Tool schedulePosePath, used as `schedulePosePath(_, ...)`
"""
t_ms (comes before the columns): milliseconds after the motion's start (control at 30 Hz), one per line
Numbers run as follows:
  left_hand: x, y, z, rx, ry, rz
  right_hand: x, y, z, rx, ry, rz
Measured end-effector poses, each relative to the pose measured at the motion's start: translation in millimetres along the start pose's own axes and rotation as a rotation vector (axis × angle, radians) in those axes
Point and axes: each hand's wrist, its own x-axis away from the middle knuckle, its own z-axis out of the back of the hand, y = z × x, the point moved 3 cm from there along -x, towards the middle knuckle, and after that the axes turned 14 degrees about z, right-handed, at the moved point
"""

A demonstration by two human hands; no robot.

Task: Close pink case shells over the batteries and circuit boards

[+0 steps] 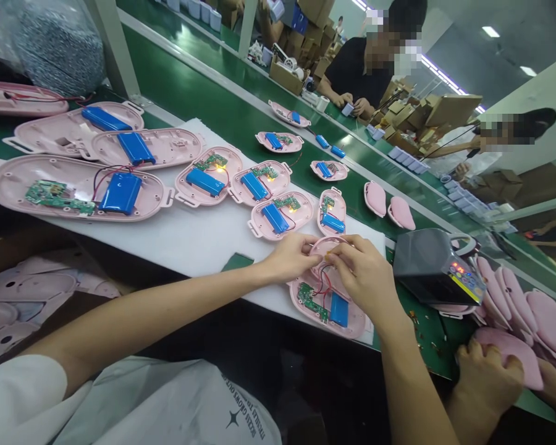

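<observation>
My left hand (290, 256) and my right hand (364, 275) meet over a pink plastic cover (323, 250), fingers pinched on its rim from both sides. The cover is tilted above an open pink shell (354, 321) that holds a green circuit board (311, 301), a blue battery (339, 308) and red and black wires (324, 281). The shell lies on a white sheet (189, 238) at the near edge of the green bench.
Several more open pink shells with blue batteries (120, 193) lie in rows on the sheet and the green belt (213, 102). A grey device (438, 266) with lit buttons stands to the right. Another person's hand (484, 377) holds a pink cover (512, 355) lower right. Other people work across the belt.
</observation>
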Motion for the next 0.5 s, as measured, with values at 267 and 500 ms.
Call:
schedulePosePath(267, 9.8, 2.4, 3.9, -0.152, 0.099, 0.003, -7.7, 22.2, 9.2, 0.031, -0.003, -0.405)
schedulePosePath(500, 16.3, 16.5, -0.1, -0.411, 0.185, -0.106, -1.8, 32.6, 15.2, -0.443, 0.029, -0.393)
